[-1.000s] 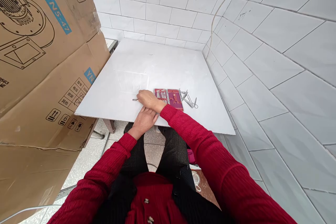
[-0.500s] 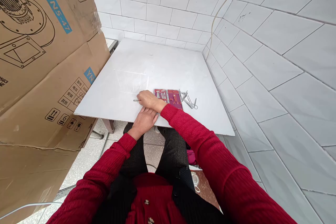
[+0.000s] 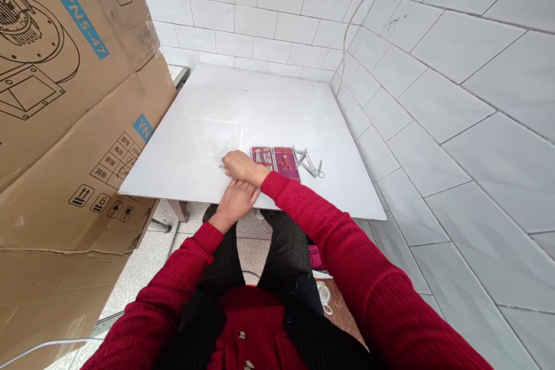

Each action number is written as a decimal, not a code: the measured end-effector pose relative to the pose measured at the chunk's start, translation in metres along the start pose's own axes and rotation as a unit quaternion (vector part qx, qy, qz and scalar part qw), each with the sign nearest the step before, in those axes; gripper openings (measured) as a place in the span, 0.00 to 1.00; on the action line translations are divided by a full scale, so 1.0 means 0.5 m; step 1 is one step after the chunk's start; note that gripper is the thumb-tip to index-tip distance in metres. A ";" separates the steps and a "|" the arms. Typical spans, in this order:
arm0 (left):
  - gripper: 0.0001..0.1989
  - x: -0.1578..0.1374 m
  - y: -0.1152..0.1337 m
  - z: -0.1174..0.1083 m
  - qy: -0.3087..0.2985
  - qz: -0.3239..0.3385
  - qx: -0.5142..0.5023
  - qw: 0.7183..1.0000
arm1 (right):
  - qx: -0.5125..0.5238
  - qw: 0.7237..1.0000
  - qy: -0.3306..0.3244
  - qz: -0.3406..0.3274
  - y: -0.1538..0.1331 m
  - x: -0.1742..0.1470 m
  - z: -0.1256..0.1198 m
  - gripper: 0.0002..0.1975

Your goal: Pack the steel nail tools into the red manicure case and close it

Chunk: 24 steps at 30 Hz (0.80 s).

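My right hand (image 3: 239, 165) is closed above the white table, near its front edge, with a small silver tool (image 3: 222, 166) poking out to the left of the fingers. Its kind is too small to make out. Just below, my left hand (image 3: 236, 201) lies with its fingers stretched out toward the right wrist, the fingertips close to or partly under it. A manicure set case (image 3: 286, 157) with red lining lies unfolded beside the right wrist, slim metal tools in its left half. The right forearm hides part of it. Right of the case lie scissors (image 3: 320, 170) and several other metal tools.
The white table (image 3: 260, 104) reaches back to a tiled wall (image 3: 269, 23); another tiled wall (image 3: 455, 127) rises at the right. Large cardboard boxes (image 3: 99, 110) stand close on the left. A cable (image 3: 347, 40) runs down the wall corner.
The view has shifted slightly. Less of the silver tool shows beyond my right hand's fingers. Both hands otherwise hold nearly the same place.
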<state>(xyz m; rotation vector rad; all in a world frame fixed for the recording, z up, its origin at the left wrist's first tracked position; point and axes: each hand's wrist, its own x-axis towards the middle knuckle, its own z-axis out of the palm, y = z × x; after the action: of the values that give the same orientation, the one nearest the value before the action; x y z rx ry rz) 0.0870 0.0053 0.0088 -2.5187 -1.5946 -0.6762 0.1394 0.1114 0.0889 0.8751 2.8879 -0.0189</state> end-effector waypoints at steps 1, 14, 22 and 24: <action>0.13 0.000 0.000 0.000 0.002 0.000 -0.002 1.000 | 0.000 1.000 -0.003 0.003 0.000 0.001 0.002 0.14; 0.22 0.001 0.003 -0.003 -0.013 -0.011 0.007 1.000 | -0.033 0.998 0.021 0.049 0.064 -0.090 -0.007 0.16; 0.23 0.003 0.003 -0.004 -0.034 -0.018 -0.001 0.999 | -0.060 0.995 -0.018 0.082 0.132 -0.205 0.018 0.13; 0.23 0.003 0.003 -0.005 -0.035 -0.020 -0.005 0.999 | -0.068 0.994 -0.022 0.082 0.142 -0.219 0.021 0.13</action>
<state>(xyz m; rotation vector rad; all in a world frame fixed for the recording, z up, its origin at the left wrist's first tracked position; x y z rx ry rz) 0.0882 0.0053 0.0119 -2.5511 -1.6730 -0.6068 0.2704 0.1096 0.0935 1.0681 2.7295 0.1711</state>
